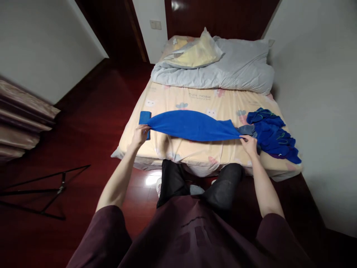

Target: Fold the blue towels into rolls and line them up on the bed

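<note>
A long blue cloth point(192, 125), perhaps a towel, is stretched sideways above the bed between my two hands. My left hand point(141, 134) pinches its left end. At the other end, my right hand point(249, 143) pinches the near corner. Just beyond my left hand lies a neatly folded blue cloth point(144, 116), partly hidden by that hand and the stretched one. To the right of my right hand sits a crumpled heap of blue cloths point(270, 130) with green edging. A grey-blue cloth point(247, 130) shows between the heap and the stretched cloth.
The bed point(167, 97) has a pale patterned sheet. A grey quilt point(240, 70) and a yellow pillow or bag point(200, 50) lie at its head. Black tripod legs point(60, 190) stand on the floor at left, near a curtain point(22, 123). A wall point(315, 111) runs along the right.
</note>
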Motion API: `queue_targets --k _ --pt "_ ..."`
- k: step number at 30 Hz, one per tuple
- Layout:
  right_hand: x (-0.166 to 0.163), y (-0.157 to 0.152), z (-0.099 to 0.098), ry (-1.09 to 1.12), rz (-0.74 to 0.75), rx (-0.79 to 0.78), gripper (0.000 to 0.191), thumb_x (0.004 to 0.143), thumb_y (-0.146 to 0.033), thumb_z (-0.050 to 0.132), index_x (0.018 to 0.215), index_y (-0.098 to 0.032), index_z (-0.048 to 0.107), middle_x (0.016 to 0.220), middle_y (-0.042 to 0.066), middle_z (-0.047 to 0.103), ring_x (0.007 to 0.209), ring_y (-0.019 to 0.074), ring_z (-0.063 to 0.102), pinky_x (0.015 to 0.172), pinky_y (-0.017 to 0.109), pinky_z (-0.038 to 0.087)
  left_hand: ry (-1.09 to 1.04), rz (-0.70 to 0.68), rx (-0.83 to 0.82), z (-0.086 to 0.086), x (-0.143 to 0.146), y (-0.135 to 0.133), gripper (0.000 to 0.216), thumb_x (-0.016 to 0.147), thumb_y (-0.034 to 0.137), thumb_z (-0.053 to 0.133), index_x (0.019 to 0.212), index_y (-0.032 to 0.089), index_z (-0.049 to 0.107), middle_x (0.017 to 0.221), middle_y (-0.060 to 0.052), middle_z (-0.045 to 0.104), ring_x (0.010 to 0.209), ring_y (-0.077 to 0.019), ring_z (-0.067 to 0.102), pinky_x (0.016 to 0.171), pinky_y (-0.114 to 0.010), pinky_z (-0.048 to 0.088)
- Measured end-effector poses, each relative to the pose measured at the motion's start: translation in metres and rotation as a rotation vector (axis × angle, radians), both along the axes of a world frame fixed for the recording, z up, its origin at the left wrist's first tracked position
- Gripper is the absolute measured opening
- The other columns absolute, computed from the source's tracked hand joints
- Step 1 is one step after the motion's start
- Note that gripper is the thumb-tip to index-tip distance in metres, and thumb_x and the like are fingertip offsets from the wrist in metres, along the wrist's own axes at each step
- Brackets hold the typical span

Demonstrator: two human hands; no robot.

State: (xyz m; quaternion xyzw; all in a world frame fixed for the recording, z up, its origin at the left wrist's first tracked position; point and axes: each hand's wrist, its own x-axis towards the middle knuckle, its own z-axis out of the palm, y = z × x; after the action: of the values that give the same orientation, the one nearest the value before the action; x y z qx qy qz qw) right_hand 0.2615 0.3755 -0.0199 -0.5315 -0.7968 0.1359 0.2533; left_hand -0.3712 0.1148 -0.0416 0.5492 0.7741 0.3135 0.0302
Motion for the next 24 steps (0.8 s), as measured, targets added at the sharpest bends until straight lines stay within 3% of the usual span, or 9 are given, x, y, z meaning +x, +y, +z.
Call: queue_targets --k 5,10,16,21,24 --pt "0.002 -0.031 -0.069 -0.264 0.031 -0.258 0.031 0.092 -0.010 0.058 0.109 -0.013 0.084 0.122 0.016 0.082 0.108 0.0257 0.078 0.107 0.037 0.060 -0.077 -0.031 -0.370 -0.057 0.028 -0.022 0.034 0.086 0.019 0.054 0.099 0.011 0.084 0.116 -0.020 0.081 0.115 -0.0323 0.074 0.111 -0.045 0.057" --pt "0.022 -0.057 -0.103 -0.331 0.007 -0.303 0.028 0.092 -0.007 0.062 0.107 -0.015 0.085 0.121 0.016 0.081 0.114 0.0268 0.077 0.111 0.037 0.058 -0.062 -0.019 -0.419 -0.083 0.039 -0.044 0.032 0.077 0.020 0.058 0.095 0.015 0.085 0.109 -0.016 0.082 0.105 -0.0308 0.076 0.108 -0.043 0.059" --pt "0.037 -0.062 -0.102 -0.399 -0.012 -0.303 0.032 0.099 -0.012 0.056 0.117 -0.014 0.083 0.130 0.018 0.078 0.121 0.0275 0.074 0.113 0.036 0.056 -0.046 0.033 -0.466 -0.081 0.030 -0.053 0.036 0.086 0.024 0.056 0.104 0.012 0.084 0.116 -0.019 0.080 0.108 -0.0325 0.076 0.107 -0.047 0.060" --pt "0.037 -0.070 -0.087 -0.486 0.017 -0.327 0.031 0.095 -0.010 0.059 0.114 -0.017 0.083 0.129 0.016 0.078 0.126 0.0273 0.071 0.116 0.037 0.053 -0.059 -0.094 -0.540 -0.078 0.029 -0.063 0.029 0.082 0.023 0.057 0.091 0.018 0.085 0.117 -0.017 0.081 0.109 -0.0326 0.078 0.106 -0.043 0.060" --pt "0.034 -0.075 -0.079 -0.573 -0.008 -0.393 0.026 0.094 -0.010 0.063 0.108 -0.017 0.083 0.120 0.019 0.080 0.124 0.0301 0.073 0.112 0.040 0.055 -0.060 -0.192 -0.594 -0.076 0.022 -0.065 0.022 0.079 0.025 0.063 0.084 0.021 0.084 0.107 -0.016 0.082 0.102 -0.0343 0.078 0.099 -0.044 0.062"
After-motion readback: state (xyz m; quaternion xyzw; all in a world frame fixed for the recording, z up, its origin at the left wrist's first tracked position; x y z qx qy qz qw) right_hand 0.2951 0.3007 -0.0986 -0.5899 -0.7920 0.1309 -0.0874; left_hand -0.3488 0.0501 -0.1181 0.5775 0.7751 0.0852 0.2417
